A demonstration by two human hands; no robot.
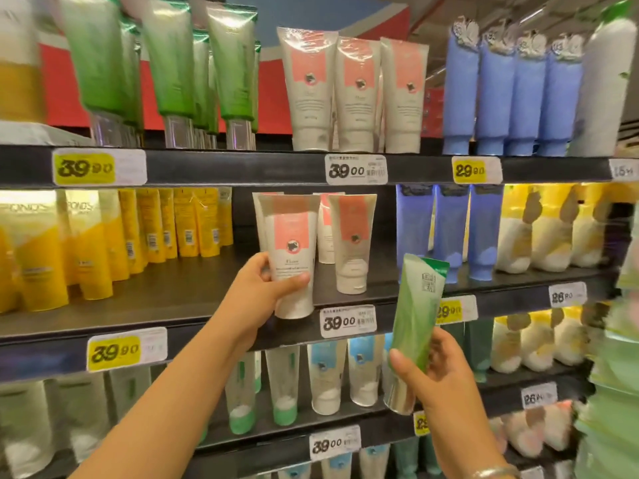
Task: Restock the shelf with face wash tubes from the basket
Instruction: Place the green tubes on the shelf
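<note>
My left hand [262, 288] grips a white tube with a pink label [292, 250], holding it upright at the front edge of the middle shelf [173, 299]. Behind it stand more pink-labelled tubes [352, 243] of the same kind. Lower and to the right, my right hand [432, 371] holds a green tube with a silver cap [416, 316], cap down, in front of the shelf's price rail. The basket is out of view.
Green tubes [166, 63] with silver caps stand on the top shelf at left, pink-labelled ones [356, 95] in the middle, blue ones [511, 98] at right. Yellow tubes [86, 250] fill the middle shelf's left. A bare stretch of shelf lies left of my left hand.
</note>
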